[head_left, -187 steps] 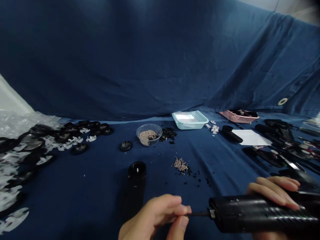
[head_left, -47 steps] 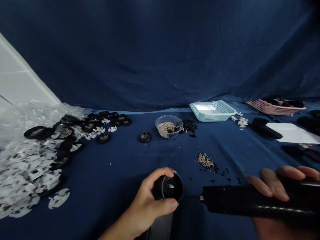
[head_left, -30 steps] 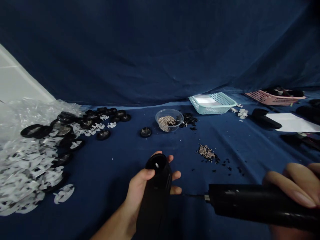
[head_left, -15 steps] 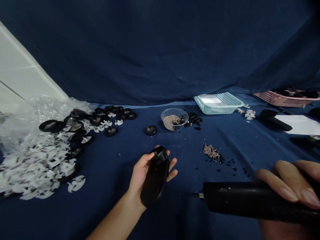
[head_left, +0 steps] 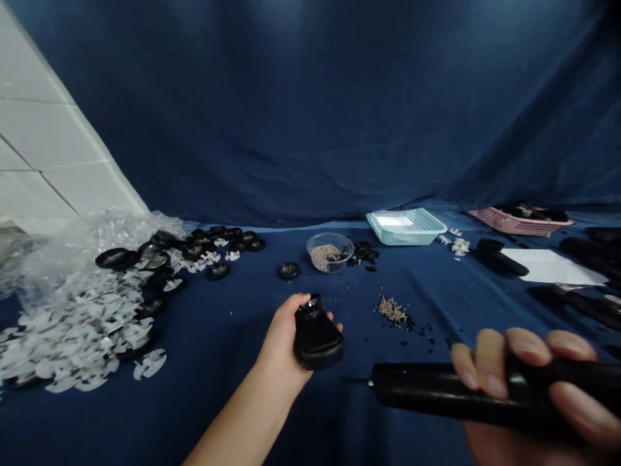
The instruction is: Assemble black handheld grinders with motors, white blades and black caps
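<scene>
My left hand is wrapped round a black plastic housing, its round collar pointing away from me and its broad end towards me. In my right hand lies a black electric screwdriver, held level. Its thin bit points left, a short way to the right of the housing and apart from it. Beyond the hands sits a clear plastic bowl with small screws and black bits in it. A loose pile of screws lies on the blue cloth, with small black pieces beside it.
White plastic pieces are heaped at the left, with black rings and clear plastic bags behind. One black ring lies left of the bowl. A light-blue basket, a pink basket and white paper are at the right.
My left hand has tilted the housing, so its broad end now faces me. The screwdriver has shifted left, and more of my right hand shows. The camera view has tipped upward slightly.
</scene>
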{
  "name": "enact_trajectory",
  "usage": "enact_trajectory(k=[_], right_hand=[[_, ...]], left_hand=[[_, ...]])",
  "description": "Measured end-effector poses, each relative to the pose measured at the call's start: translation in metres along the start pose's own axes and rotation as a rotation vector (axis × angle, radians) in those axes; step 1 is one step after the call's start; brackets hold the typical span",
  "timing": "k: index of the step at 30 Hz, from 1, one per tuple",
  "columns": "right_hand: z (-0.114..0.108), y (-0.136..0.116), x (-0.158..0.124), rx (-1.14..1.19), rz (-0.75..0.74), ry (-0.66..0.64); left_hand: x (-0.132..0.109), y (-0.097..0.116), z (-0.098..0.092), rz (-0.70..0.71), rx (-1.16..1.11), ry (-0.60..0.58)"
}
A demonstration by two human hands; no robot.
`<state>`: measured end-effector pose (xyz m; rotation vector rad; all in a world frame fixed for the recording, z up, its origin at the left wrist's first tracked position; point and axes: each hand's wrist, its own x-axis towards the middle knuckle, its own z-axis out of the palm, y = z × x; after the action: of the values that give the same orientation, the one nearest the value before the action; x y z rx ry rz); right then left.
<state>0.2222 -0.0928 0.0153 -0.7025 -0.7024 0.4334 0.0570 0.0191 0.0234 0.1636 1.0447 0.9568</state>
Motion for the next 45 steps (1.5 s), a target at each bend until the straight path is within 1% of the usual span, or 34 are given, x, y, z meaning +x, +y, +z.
enact_trajectory(k=[2, 3, 6, 8, 10, 11, 12, 14, 17, 20, 22, 27, 31, 33, 35, 39, 43, 45], right_hand=[[0.008, 0.002, -0.006, 0.062, 0.035, -0.045], [0.012, 0.004, -0.009, 0.041, 0.026, -0.060], [0.021, 0.013, -0.019, -0.168, -0.051, -0.093], [0.021, 0.018, -0.024, -0.294, -0.061, -0.147], [0.021, 0.021, -0.028, -0.401, -0.040, -0.208], [0.021, 0.022, -0.029, -0.465, -0.029, -0.213], [0.022, 0.023, -0.030, -0.530, -0.022, -0.188], [0.027, 0.023, -0.031, -0.625, -0.017, -0.086], [0.040, 0.020, -0.034, -0.649, 0.027, 0.051], [0.054, 0.017, -0.037, -0.599, 0.092, 0.145], [0.058, 0.017, -0.038, -0.562, 0.102, 0.181], [0.054, 0.021, -0.037, -0.563, 0.039, 0.139], [0.046, 0.028, -0.037, -0.441, 0.087, 0.120], [0.043, 0.032, -0.037, -0.415, 0.090, 0.098], [0.041, 0.035, -0.036, -0.412, 0.079, 0.107], [0.042, 0.034, -0.035, -0.388, 0.059, 0.125], [0.043, 0.030, -0.031, -0.390, 0.022, 0.098], [0.043, 0.029, -0.031, -0.398, 0.032, 0.080]], left_hand=[[-0.007, 0.001, 0.014, 0.016, 0.028, -0.016], [-0.011, 0.000, 0.021, 0.028, 0.041, -0.026], [-0.023, -0.004, 0.041, 0.065, 0.067, -0.051], [-0.030, -0.009, 0.051, 0.093, 0.068, -0.059], [-0.036, -0.013, 0.059, 0.132, 0.055, -0.061], [-0.038, -0.014, 0.062, 0.160, 0.044, -0.060], [-0.040, -0.016, 0.064, 0.189, 0.034, -0.058], [-0.043, -0.018, 0.068, 0.238, 0.020, -0.054], [-0.047, -0.020, 0.071, 0.286, 0.014, -0.064], [-0.047, -0.020, 0.072, 0.347, 0.001, -0.071], [-0.046, -0.019, 0.072, 0.386, -0.005, -0.065], [-0.043, -0.020, 0.071, 0.464, 0.024, -0.043], [-0.044, -0.022, 0.072, 0.561, 0.063, -0.027], [-0.045, -0.023, 0.073, 0.603, 0.080, -0.018], [-0.046, -0.024, 0.075, 0.628, 0.095, -0.010], [-0.045, -0.026, 0.074, 0.635, 0.119, -0.009], [-0.044, -0.026, 0.073, 0.615, 0.126, -0.034], [-0.044, -0.026, 0.074, 0.609, 0.126, -0.038]])
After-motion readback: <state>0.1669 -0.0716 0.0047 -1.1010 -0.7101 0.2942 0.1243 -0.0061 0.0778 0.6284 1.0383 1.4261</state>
